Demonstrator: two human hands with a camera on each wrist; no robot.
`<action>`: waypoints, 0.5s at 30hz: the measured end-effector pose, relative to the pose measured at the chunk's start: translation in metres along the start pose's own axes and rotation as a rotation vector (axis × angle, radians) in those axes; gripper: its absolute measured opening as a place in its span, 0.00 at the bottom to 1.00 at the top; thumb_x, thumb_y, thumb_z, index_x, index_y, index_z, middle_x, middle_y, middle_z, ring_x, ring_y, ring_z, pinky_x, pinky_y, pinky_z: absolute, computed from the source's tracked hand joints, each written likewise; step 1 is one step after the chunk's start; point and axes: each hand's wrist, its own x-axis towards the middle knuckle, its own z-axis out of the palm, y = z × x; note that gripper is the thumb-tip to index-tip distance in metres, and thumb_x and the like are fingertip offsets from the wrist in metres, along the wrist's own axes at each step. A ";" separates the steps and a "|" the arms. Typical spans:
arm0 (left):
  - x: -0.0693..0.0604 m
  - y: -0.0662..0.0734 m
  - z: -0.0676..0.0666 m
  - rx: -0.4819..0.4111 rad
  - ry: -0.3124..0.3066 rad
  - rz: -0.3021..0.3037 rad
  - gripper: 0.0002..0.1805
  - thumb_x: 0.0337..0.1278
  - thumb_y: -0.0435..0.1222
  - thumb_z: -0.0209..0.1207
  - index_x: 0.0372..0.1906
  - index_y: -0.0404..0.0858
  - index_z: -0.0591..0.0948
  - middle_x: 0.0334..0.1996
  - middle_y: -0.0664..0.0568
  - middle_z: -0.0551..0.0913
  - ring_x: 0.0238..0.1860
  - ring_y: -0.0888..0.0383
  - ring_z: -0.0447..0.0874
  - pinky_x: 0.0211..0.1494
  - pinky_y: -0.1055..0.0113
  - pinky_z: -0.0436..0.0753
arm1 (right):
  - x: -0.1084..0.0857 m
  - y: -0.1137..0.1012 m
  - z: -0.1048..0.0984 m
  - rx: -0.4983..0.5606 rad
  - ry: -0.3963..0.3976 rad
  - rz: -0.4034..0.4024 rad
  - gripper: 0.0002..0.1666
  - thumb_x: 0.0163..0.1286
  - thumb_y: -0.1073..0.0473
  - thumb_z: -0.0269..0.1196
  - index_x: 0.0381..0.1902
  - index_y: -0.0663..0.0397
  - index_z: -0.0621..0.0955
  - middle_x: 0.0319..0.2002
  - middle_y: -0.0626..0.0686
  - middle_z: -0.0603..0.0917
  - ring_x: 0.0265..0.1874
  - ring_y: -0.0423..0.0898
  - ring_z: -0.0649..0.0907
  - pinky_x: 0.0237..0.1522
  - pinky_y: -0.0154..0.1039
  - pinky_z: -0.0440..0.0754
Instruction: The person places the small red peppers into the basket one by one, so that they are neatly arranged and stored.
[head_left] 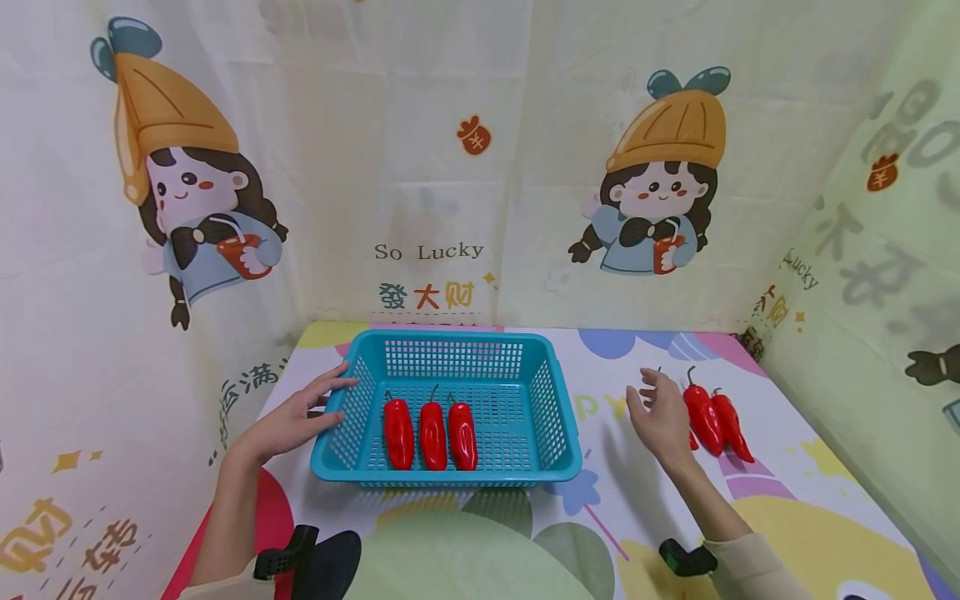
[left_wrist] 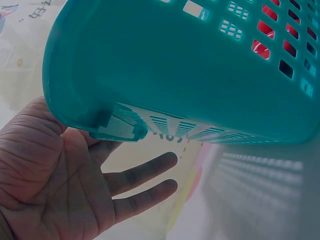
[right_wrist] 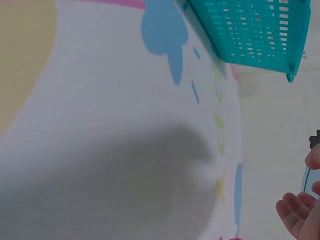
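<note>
My R hand (head_left: 663,417) hangs over the table (head_left: 626,487) by the loose red peppers. Its fingers are a bit bent, w/ a gap to the thumb, and I can't see anything in it. My L hand (head_left: 288,425) is at the L side of the blue basket (head_left: 450,478). Its fingers are spread & touch the rim, but I can't tell how hard they press.

I think the R hand's job now is to get one loose pepper. To do it well, I shd come down slowly & pinch 1 fat red middle, not the thin stem, b/c the stem might snap. The peppers lie close, so a big grab cd bump the one next to it. They look shiny & maybe slippy, so a soft but firm pinch seems best. L hand shd stop the basket from sliding.

Now the count. Basket: 1. Peppers in it: 3 (head_left: 432,435), in a row, a bit L of the middle, stems pointing away from me. Loose on the R: 2 I see well (head_left: 703,418), plus a red bit of prob. 1 more behind my hand. Hands: 2. Wristbands (head_left: 686,558): 2, one per arm.
</note>
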 end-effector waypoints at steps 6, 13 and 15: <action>0.000 0.000 0.000 -0.008 -0.003 0.003 0.38 0.64 0.34 0.64 0.77 0.36 0.64 0.81 0.34 0.47 0.69 0.25 0.61 0.56 0.41 0.84 | 0.000 0.006 -0.006 -0.027 0.002 0.002 0.30 0.70 0.62 0.65 0.66 0.70 0.73 0.58 0.72 0.79 0.51 0.68 0.84 0.52 0.64 0.84; 0.000 0.001 0.000 -0.007 -0.001 -0.001 0.38 0.65 0.35 0.64 0.77 0.37 0.64 0.81 0.35 0.47 0.70 0.25 0.59 0.57 0.40 0.83 | 0.001 0.010 -0.012 -0.070 -0.032 0.056 0.32 0.71 0.60 0.64 0.68 0.69 0.71 0.61 0.71 0.78 0.54 0.67 0.81 0.54 0.63 0.83; -0.001 0.002 0.000 -0.010 -0.003 0.007 0.38 0.65 0.35 0.64 0.77 0.36 0.64 0.81 0.34 0.47 0.70 0.25 0.59 0.57 0.40 0.83 | 0.001 0.013 -0.013 -0.077 -0.047 0.078 0.33 0.71 0.59 0.64 0.69 0.68 0.70 0.61 0.70 0.77 0.55 0.67 0.80 0.54 0.63 0.83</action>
